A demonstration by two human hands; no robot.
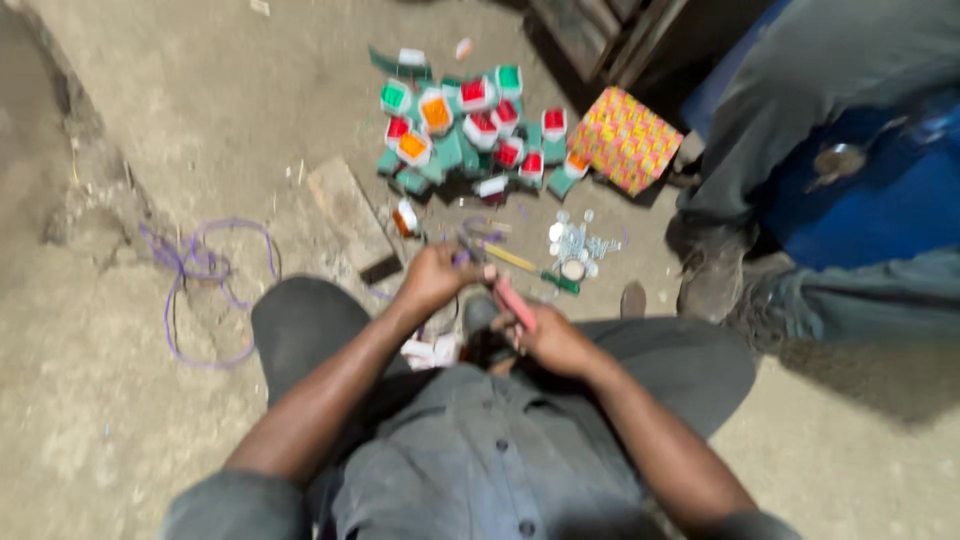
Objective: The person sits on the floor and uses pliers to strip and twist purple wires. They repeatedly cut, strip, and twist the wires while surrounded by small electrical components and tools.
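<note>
Dusty concrete floor is spreading out under me as I am sitting with my knees apart, looking down at my own two hands. My left hand is curling closed around a small purple-tinged piece, too blurred for me to tell what it is. My right hand is gripping the red handles of a pair of pliers, fingers wrapped shut around them, with the tool's nose pointing toward my left hand; both hands are working just above the floor between my knees. Beyond my left hand, a heap of small green boxes with red and orange faces is lying on the floor. Right of that heap, a patterned pink and yellow box is sitting. Between the heap and my hands, a cluster of small shiny metal bits is lying, with a yellow stick just beside it. Well left of the heap, a loop of purple wire is trailing over the floor, and a flat wooden block is resting between wire and heap. Right of the patterned box, another person's shoe and dark trouser leg are showing.
</note>
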